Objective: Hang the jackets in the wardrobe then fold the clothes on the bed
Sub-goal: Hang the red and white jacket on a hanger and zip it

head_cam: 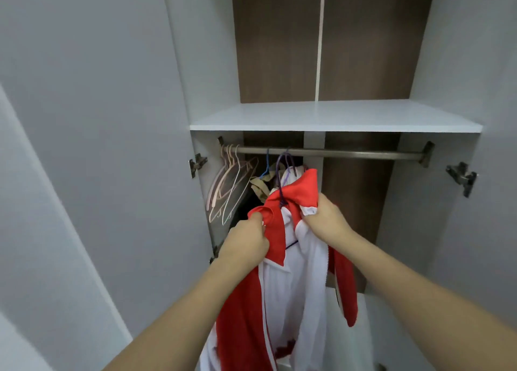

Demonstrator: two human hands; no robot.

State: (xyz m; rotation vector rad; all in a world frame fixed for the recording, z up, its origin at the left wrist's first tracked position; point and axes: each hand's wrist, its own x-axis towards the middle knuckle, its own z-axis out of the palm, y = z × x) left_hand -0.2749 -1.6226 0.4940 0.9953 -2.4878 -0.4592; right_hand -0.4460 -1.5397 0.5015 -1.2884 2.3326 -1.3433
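Gripping a red and white jacket (293, 272) in front of the open wardrobe (335, 116), both hands at its collar: left hand (246, 242) bunched on the red collar edge, right hand (324, 219) clutching the red and white fabric opposite. Draped over a purple hanger (281, 186), hook close under the metal rail (349, 154); hooked on or not, cannot tell. White lining, zip open, red sleeves drooping. Left along the rail: pale bare hangers (232, 183), a blue hanger (267, 166), khaki cloth (258, 187).
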